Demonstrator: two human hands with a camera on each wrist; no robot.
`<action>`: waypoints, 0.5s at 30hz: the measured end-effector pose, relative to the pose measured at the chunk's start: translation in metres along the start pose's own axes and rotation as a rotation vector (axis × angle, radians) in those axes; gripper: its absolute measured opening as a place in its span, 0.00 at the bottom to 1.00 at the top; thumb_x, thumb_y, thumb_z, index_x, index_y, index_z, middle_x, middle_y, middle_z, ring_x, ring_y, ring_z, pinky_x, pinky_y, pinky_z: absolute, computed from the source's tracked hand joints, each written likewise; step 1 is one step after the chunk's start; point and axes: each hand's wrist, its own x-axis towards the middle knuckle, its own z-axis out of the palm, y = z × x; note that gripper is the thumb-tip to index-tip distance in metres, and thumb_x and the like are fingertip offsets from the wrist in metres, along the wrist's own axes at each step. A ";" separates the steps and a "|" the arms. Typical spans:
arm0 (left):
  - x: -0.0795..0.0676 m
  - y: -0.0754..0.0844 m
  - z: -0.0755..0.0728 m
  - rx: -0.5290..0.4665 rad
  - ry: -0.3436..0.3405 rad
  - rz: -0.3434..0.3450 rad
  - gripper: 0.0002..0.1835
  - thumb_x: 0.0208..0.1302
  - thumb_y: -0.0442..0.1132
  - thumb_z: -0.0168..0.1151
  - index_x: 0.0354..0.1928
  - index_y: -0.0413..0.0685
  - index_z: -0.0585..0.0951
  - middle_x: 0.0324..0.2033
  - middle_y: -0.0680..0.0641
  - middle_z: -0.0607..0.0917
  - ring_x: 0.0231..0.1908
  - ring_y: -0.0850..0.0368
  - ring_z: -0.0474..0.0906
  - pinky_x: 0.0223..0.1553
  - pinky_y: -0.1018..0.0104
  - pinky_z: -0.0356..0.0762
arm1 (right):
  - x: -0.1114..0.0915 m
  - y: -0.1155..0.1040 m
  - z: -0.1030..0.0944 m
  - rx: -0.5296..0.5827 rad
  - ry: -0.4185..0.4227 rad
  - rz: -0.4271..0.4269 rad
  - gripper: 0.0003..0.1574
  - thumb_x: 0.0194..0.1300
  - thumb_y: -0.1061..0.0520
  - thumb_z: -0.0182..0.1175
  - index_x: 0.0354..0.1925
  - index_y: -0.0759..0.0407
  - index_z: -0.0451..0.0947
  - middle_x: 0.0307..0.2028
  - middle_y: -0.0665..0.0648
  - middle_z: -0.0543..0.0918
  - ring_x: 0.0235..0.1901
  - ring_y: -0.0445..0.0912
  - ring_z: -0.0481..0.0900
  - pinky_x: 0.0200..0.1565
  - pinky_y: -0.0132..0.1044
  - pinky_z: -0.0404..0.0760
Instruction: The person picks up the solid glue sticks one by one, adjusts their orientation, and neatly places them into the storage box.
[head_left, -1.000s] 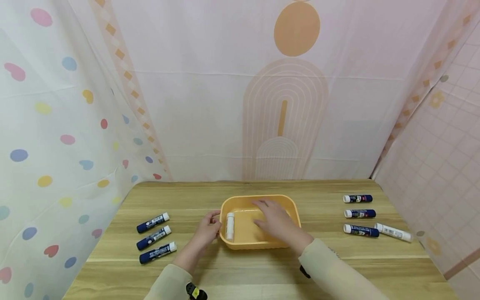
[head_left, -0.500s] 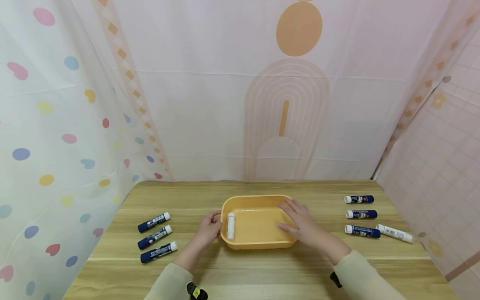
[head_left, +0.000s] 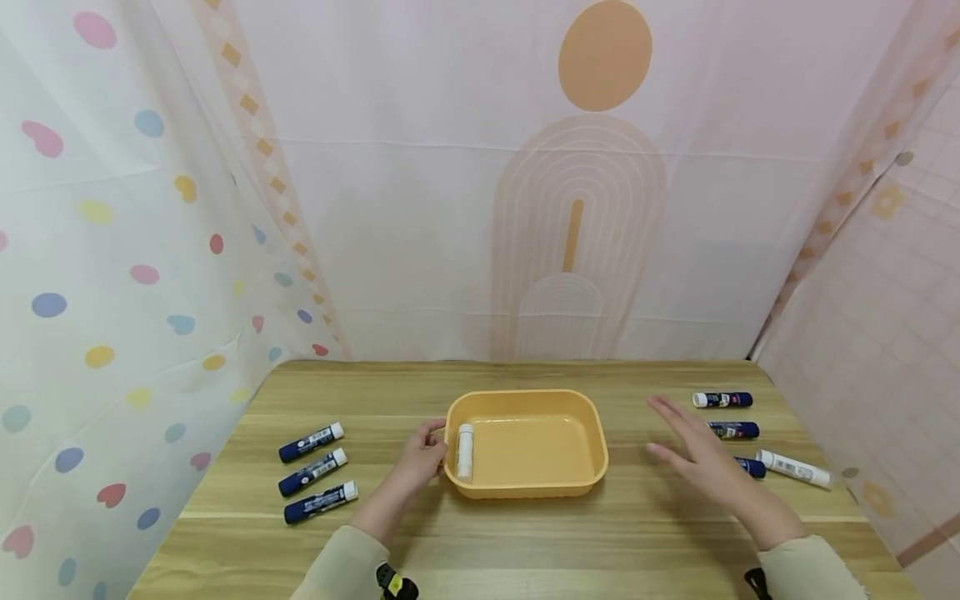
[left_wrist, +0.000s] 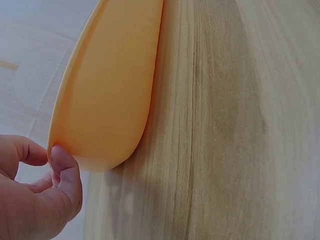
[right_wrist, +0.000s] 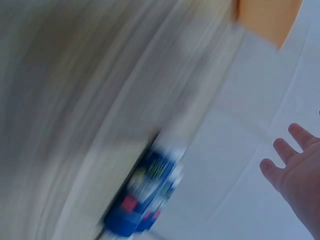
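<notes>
Our left hand (head_left: 418, 460) pinches the yellow tray (head_left: 525, 492), lower centre, white glue stick (head_left: 465, 453) inside. Our right hand (head_left: 701, 467), empty and wide, seems at the reaching step — wrist view blurred — and would need narrowing to grasp a blue glue stick (head_left: 723, 400), lower right.

- The left hand (head_left: 417, 458) pinches between a bent thumb and a finger.
- The left forearm (head_left: 381, 508) slants forward and inward, its pale sleeve (head_left: 341, 563) stopping short of the hand.
- The right hand (head_left: 701, 462) is raised, fingers extended, thumb held apart from them.
- The right forearm (head_left: 772, 518) also angles forward and inward.
- Both hands are well apart.
</notes>
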 end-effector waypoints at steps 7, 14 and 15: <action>0.009 -0.016 -0.001 -0.002 0.023 0.000 0.27 0.62 0.28 0.46 0.65 0.35 0.64 0.35 0.47 0.67 0.27 0.60 0.66 0.28 0.67 0.71 | -0.019 0.033 -0.024 0.011 0.100 -0.024 0.41 0.63 0.57 0.60 0.71 0.55 0.56 0.66 0.73 0.59 0.63 0.73 0.55 0.53 0.72 0.58; 0.010 -0.017 0.001 -0.007 0.024 -0.009 0.27 0.61 0.28 0.46 0.65 0.37 0.64 0.35 0.47 0.68 0.27 0.59 0.66 0.29 0.66 0.71 | -0.036 0.059 -0.045 0.001 0.081 0.070 0.43 0.66 0.55 0.57 0.73 0.59 0.50 0.66 0.78 0.54 0.63 0.77 0.51 0.54 0.75 0.53; 0.010 -0.017 0.001 -0.007 0.024 -0.009 0.27 0.61 0.28 0.46 0.65 0.37 0.64 0.35 0.47 0.68 0.27 0.59 0.66 0.29 0.66 0.71 | -0.038 0.063 -0.048 -0.016 0.065 0.096 0.44 0.66 0.54 0.56 0.73 0.59 0.47 0.66 0.78 0.53 0.62 0.77 0.50 0.54 0.75 0.52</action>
